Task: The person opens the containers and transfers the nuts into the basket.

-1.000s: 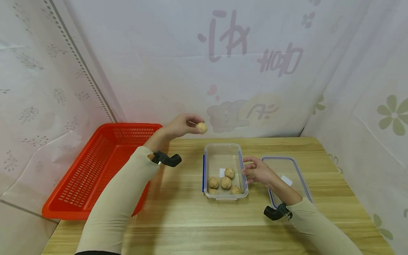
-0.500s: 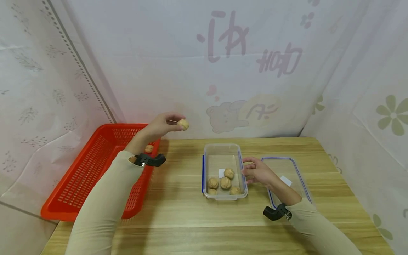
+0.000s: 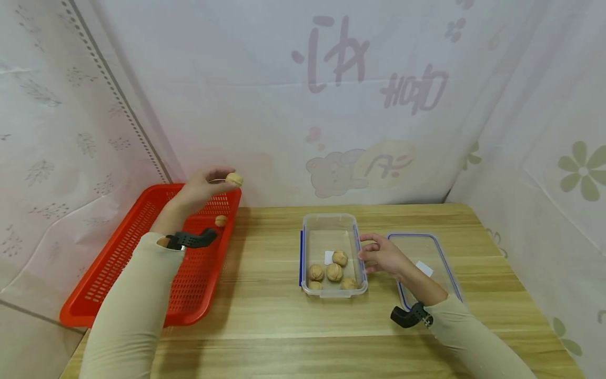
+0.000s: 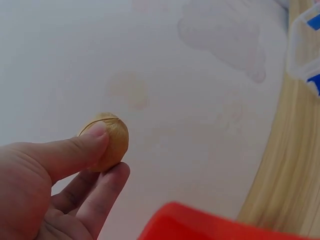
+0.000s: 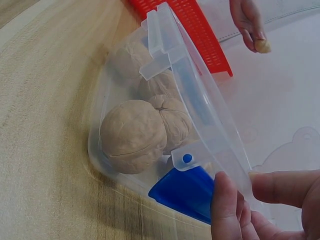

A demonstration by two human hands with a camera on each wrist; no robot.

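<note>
My left hand (image 3: 196,189) pinches a walnut (image 3: 234,179) between thumb and fingers, raised over the far end of a red plastic basket (image 3: 184,319). In the left wrist view the thumb presses on that walnut (image 4: 115,142), fingertips beneath it. A clear food container (image 3: 331,223) stands on the table with several walnuts (image 3: 334,272) gathered at its near end. Beside it, my right hand (image 3: 383,256) holds its right side. The right wrist view shows the thumb at the rim and fingers against the blue latch (image 5: 185,192).
One walnut (image 3: 221,220) lies inside the basket near its right wall. The clear lid with a blue seal (image 3: 416,242) lies to the right, partly under the right forearm. A printed curtain (image 3: 265,105) rises behind the wooden table (image 3: 265,316).
My left hand has moved left with the walnut, from above the table's back edge to the basket. The walnut in the basket has come into sight. The right hand stays at the container.
</note>
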